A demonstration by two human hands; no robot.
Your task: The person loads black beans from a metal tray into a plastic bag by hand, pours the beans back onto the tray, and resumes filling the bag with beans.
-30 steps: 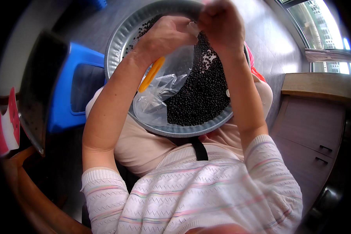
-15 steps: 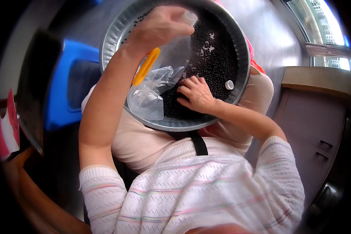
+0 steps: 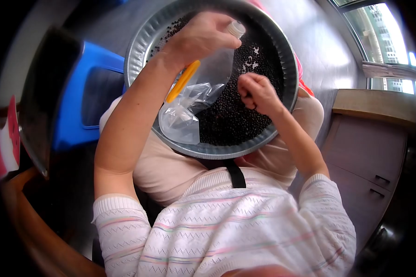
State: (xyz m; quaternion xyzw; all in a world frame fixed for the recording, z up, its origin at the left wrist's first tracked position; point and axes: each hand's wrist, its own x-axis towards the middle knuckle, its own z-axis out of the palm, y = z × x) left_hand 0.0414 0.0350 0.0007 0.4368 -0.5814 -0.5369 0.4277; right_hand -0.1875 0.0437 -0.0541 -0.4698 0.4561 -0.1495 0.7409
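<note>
My left hand (image 3: 205,34) is closed around the neck of a clear plastic spout pouch (image 3: 180,122), just below its open white spout (image 3: 236,29). The pouch has a yellow handle (image 3: 183,81) and hangs slantwise, its crumpled lower end over the near left part of a round metal basin (image 3: 208,151). Small black beans (image 3: 231,122) cover much of the basin's bottom. Above them my right hand (image 3: 259,92) is lifted, fingers curled into a fist. Dark bits show at its fingers, seemingly beans, though most of its inside is hidden.
The basin rests across the person's lap. A blue plastic stool (image 3: 67,101) stands to the left. On the right are a grey cabinet (image 3: 360,152) and a window (image 3: 383,32). A wooden curved piece (image 3: 46,235) lies at lower left.
My right hand has risen from the beans, moved up and right, and closed into a fist. The loose white cap in the basin is no longer visible. The left hand keeps its hold.
</note>
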